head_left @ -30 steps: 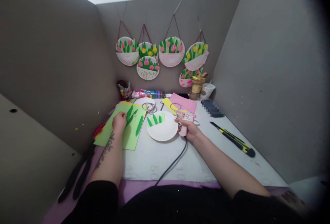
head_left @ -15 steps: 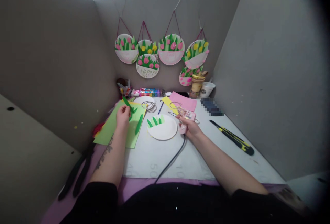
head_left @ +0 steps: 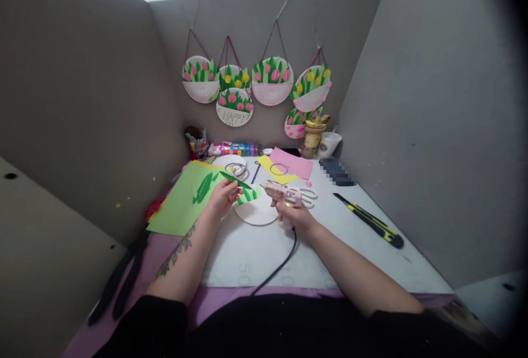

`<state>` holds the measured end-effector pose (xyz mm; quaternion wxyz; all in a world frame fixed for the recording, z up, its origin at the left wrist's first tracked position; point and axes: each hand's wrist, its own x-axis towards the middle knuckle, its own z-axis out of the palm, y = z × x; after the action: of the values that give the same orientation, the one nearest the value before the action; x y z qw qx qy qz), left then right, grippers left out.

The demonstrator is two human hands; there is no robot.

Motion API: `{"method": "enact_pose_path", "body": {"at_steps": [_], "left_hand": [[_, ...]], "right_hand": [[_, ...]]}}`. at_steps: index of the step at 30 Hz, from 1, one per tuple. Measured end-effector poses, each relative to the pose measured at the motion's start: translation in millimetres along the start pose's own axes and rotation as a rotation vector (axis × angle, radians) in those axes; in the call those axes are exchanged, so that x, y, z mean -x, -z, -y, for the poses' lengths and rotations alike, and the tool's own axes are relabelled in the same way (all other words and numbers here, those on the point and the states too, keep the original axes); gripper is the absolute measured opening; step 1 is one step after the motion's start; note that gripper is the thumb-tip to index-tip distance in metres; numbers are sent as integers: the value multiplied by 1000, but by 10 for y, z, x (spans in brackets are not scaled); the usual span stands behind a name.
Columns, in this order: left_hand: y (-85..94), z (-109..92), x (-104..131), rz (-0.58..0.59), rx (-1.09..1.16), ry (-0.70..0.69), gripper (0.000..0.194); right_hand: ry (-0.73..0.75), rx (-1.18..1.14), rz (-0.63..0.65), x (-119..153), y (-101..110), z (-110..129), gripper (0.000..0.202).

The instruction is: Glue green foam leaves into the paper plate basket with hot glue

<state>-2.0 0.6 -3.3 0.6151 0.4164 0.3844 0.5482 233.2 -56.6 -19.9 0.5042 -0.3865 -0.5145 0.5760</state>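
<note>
Pinched in my left hand (head_left: 221, 199) is a dark green paper leaf (head_left: 237, 180), held above the left part of a white paper plate (head_left: 256, 216). Light green paper and several dark green leaves (head_left: 248, 195) show along the plate's upper edge. My right hand (head_left: 300, 218) grips a pink glue gun (head_left: 281, 192) over the plate's right side, its nozzle pointing left toward the leaf. A black cord (head_left: 277, 264) runs from the gun's handle to the table's front edge. Grey-handled scissors (head_left: 307, 198) lie partly behind the gun.
More cut leaves (head_left: 204, 187) lie on green paper (head_left: 175, 209) at the left. Pink paper (head_left: 295, 164), yellow paper (head_left: 284, 175) and wire rings (head_left: 237, 170) lie behind. A utility knife (head_left: 369, 220) and a blurred dark object (head_left: 337, 172) are at the right. Decorated plates (head_left: 272, 91) hang behind.
My left hand has moved right from the green paper to the plate, bringing the leaf along. My right hand has turned the glue gun and brought it slightly left, over the plate.
</note>
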Motion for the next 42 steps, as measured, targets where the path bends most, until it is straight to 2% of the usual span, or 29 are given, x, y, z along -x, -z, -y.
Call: {"method": "enact_pose_path", "body": {"at_steps": [4,9,16,20,25,42], "left_hand": [[-13,7,40,116,14,-14,33],[-23,40,87,279,13,3,37],[-15,94,110,436,70,0,33],[-18,101,117,471,67,12,30],[-24,95,123,482,68,7,34],[-33,117,116,526,92,-15,32]], "right_hand": [[-27,-1,65,20,-7,-31,24],[72,-18,148,8,27,-103,31],[221,-28,425,16,-62,-23,48],[316,-7,484,7,-94,0,47],[418,109,472,-19,-80,-38,47],[398,110,509,-22,-68,-61,47]]}}
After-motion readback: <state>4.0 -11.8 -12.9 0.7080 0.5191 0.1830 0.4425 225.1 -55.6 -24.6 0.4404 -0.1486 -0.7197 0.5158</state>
